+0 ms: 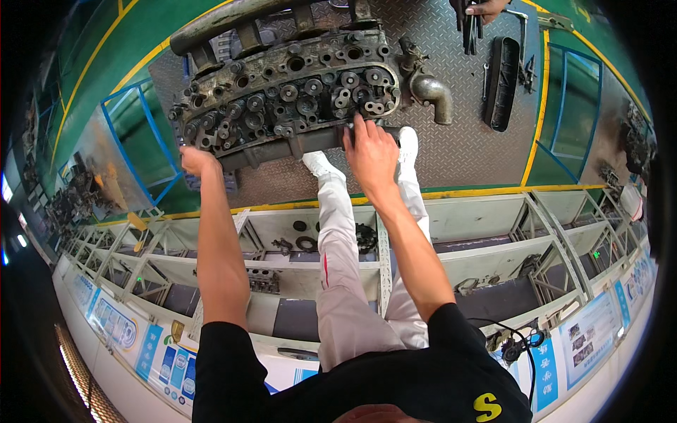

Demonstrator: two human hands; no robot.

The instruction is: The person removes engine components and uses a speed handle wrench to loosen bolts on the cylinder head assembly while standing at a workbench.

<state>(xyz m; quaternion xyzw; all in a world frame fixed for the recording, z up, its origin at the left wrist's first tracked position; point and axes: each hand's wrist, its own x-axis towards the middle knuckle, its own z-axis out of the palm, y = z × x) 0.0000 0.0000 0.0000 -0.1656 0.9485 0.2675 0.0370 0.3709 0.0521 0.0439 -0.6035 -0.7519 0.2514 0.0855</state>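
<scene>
A greasy engine cylinder head (296,63) lies before me on a diamond-plate metal sheet, its valve springs and bolts facing up. At its near left corner, my left hand (199,162) has its fingers curled around the edge, their tips partly hidden. My right hand (371,151) grips the near edge towards the right end, with fingers bent over the rim beside the valve springs. A dark manifold (271,150) runs along the near side between my hands. To the right of the head sits a metal elbow pipe (431,90).
At the upper right another person's hand (486,8) holds several dark rod-like parts. Below it lie a long black cover (501,84), a wrench (485,81) and a ratchet handle (523,35). White shelving (465,218) with engine parts stands behind my legs.
</scene>
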